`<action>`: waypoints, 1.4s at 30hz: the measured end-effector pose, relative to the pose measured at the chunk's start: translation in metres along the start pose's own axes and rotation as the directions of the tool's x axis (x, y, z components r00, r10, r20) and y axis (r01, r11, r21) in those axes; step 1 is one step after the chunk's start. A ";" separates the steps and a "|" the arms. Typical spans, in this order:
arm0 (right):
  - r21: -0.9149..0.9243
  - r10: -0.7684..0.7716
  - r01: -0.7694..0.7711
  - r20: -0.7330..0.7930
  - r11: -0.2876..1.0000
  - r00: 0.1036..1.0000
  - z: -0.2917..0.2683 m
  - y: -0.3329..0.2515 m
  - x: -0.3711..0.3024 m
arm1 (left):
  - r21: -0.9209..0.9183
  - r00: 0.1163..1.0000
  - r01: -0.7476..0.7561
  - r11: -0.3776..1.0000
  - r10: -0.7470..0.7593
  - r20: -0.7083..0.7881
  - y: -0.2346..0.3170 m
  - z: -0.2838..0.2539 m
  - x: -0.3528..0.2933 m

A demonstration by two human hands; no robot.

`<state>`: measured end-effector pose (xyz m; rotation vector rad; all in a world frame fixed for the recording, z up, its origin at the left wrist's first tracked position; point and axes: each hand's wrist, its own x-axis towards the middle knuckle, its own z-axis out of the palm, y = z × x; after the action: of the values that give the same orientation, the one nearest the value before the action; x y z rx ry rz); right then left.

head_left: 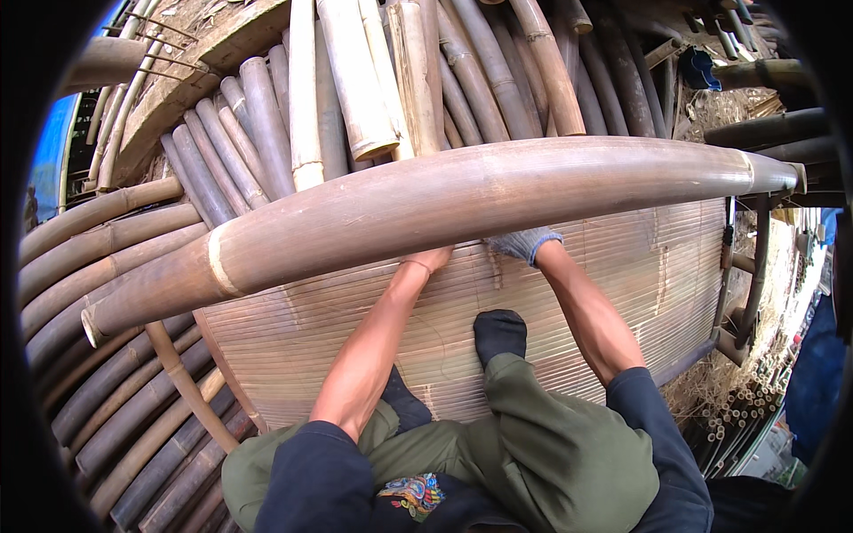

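A thick brown bamboo pole [462,191] lies crosswise in front of me, with pale rings at its joints. My left hand [433,258] is bare and reaches to the near side of the pole, where its fingers disappear behind it. Just to the right, my right hand [524,242] wears a grey-blue knit glove, and the pole covers its fingers too. Whether either hand grips the pole or something beneath it is hidden. Below both hands spreads a slatted bamboo platform [586,320].
My feet in dark socks [499,336] rest on the platform. Cut bamboo poles [498,67] are stacked beyond it, and more poles [147,409] lie along the left. A bundle of thin bamboo tubes [737,413] sits at the lower right, near blue sheeting [816,373].
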<state>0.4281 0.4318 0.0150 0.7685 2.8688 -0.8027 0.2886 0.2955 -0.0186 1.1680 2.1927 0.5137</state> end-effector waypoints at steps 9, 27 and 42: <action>0.301 0.057 0.004 -0.195 0.954 0.979 -0.029 -0.051 -0.109 | -0.469 0.779 0.285 0.836 0.083 0.622 0.017 -0.062 -0.011; -0.106 0.285 -0.302 -0.153 0.947 0.946 -0.032 -0.050 -0.111 | 0.167 0.980 0.080 0.983 -0.108 0.167 0.018 -0.005 -0.034; 0.526 0.175 -0.344 0.344 0.778 0.922 -0.087 -0.041 -0.058 | 0.132 0.939 0.085 0.988 -0.123 0.320 0.011 -0.007 -0.026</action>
<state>0.4652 0.4193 0.1197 0.9807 2.1925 -1.6237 0.3017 0.2790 0.0016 1.1004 2.0012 0.1340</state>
